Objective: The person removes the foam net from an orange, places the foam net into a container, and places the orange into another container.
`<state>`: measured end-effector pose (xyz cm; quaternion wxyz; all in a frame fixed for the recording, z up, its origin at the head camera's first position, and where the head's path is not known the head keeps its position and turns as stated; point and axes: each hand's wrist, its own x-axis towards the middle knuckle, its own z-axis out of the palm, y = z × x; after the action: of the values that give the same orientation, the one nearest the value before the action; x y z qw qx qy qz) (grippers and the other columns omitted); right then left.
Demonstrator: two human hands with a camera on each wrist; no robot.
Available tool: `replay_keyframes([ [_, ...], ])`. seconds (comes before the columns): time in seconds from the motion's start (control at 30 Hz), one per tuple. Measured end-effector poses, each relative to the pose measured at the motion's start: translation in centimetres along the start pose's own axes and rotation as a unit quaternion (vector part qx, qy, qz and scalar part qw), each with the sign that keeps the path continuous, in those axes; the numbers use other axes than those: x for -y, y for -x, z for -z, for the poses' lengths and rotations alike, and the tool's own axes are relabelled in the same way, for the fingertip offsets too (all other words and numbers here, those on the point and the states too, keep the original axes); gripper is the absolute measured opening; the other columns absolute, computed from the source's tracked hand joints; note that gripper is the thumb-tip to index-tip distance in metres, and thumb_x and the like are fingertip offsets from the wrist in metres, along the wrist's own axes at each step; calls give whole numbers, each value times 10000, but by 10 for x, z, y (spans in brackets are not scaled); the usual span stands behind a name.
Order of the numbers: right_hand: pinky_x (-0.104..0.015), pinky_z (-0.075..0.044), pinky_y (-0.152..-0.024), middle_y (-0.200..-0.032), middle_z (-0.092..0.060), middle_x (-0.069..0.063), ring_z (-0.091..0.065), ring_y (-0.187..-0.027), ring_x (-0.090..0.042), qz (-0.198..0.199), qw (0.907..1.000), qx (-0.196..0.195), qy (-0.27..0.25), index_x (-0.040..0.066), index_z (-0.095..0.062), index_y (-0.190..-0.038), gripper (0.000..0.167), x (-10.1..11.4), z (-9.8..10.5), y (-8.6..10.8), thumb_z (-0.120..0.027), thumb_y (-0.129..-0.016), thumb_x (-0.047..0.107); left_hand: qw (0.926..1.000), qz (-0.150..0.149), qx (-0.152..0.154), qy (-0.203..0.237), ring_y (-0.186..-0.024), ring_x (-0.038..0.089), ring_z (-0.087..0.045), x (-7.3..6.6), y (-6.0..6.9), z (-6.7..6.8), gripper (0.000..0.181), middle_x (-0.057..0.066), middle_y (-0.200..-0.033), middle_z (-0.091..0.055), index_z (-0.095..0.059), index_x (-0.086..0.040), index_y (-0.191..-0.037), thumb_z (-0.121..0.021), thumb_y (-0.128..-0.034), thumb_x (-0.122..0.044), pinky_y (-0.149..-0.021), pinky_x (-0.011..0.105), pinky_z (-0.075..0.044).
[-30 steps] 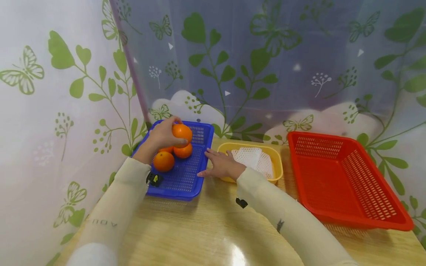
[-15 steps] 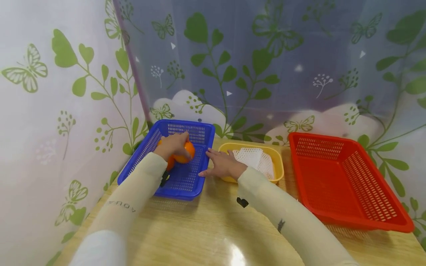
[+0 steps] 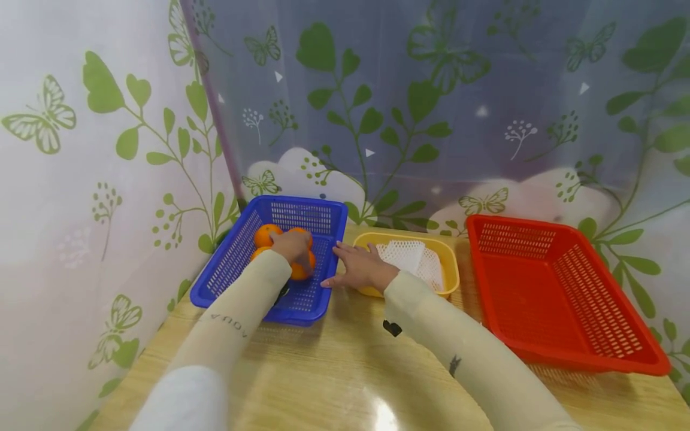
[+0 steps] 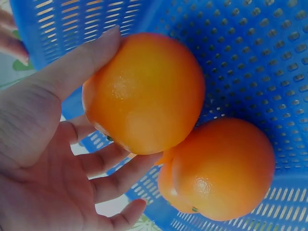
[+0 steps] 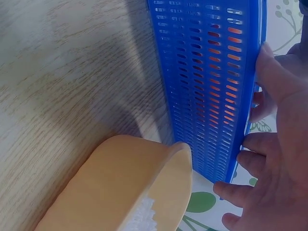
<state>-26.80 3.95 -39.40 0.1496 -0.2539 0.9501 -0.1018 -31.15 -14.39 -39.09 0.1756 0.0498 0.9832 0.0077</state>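
In the head view, several oranges (image 3: 266, 233) lie together in the blue plastic basket (image 3: 333, 224) at the left. My left hand (image 3: 291, 244) reaches in among them. The left wrist view shows its thumb and fingers round one orange (image 4: 149, 91), with a second orange (image 4: 221, 175) close beside it. My right hand (image 3: 362, 266) is at the basket's right side, between it and the yellow basket. Seen from the right wrist, its spread fingertips touch the blue rim (image 5: 257, 62). My left forearm and hand partly hide the oranges.
A small yellow basket (image 3: 455, 272) holding white foam netting (image 3: 401, 254) stands right of the blue one. Further right is a large red basket (image 3: 517, 287). All stand on a wooden table (image 3: 323, 371) against a patterned curtain (image 3: 377, 120).
My left hand has come down into the blue basket from above, where it held an orange raised, and has moved right and nearer. The right hand stays at the rim.
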Motion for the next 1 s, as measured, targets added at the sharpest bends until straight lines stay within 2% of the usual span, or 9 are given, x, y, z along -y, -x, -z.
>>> replay_keyframes([
  [0.13,-586,-39,-1160,-1611,-174,-29,-237,-1434,-378,60,10000,1,10,146,-254,-1546,920,2,-1,0,-557,-859,676,9998,88,55,162,-1216,322,-503,1,1,-4,731,116,-1302,-593,-510,-128,-1330,-844,-735,-389,-1034,667,-228],
  [0.27,-582,-35,-1162,-1611,-170,-33,-234,-1431,-390,89,10000,37,6,141,-252,-1546,921,4,-2,-1,-554,-861,676,9986,326,165,386,-1225,379,-475,4,1,-8,767,145,-1349,-557,-452,-157,-1384,-834,-755,-372,-1041,665,-246],
  [0.4,-569,-31,-1167,-1613,-159,-18,-229,-1435,-383,37,10000,68,53,155,-240,-1550,939,5,-3,-1,-537,-850,705,9977,492,300,355,-1188,398,-490,7,-2,-9,841,169,-1355,-544,-387,-176,-1416,-833,-745,-417,-1022,658,-282],
  [0.5,-571,-35,-1166,-1614,-159,-18,-231,-1435,-382,17,9999,71,85,157,-238,-1551,940,4,-2,-2,-532,-849,709,9982,445,356,195,-1160,372,-529,7,-3,-6,895,165,-1333,-562,-359,-166,-1421,-828,-727,-481,-1013,658,-295],
  [0.63,-580,-31,-1162,-1613,-158,-28,-229,-1433,-393,33,10000,55,43,146,-237,-1550,932,4,-1,-3,-541,-858,691,9984,407,345,190,-1173,371,-534,9,1,2,969,161,-1341,-560,-328,-154,-1446,-816,-706,-546,-1028,669,-281],
  [0.83,-574,-33,-1165,-1614,-160,-21,-232,-1434,-385,-28,10000,60,69,156,-237,-1551,931,3,-2,-3,-536,-855,698,9976,412,420,357,-1277,395,-461,14,-1,4,1064,169,-1445,-469,-229,-174,-1529,-783,-719,-583,-1052,692,-226],
  [1.0,-576,-31,-1164,-1613,-164,-24,-229,-1434,-388,-6,10000,51,55,148,-240,-1550,932,4,-2,-3,-540,-856,694,9976,445,429,314,-1297,391,-440,15,1,5,1122,179,-1473,-432,-166,-173,-1558,-760,-719,-622,-1054,679,-234],
])
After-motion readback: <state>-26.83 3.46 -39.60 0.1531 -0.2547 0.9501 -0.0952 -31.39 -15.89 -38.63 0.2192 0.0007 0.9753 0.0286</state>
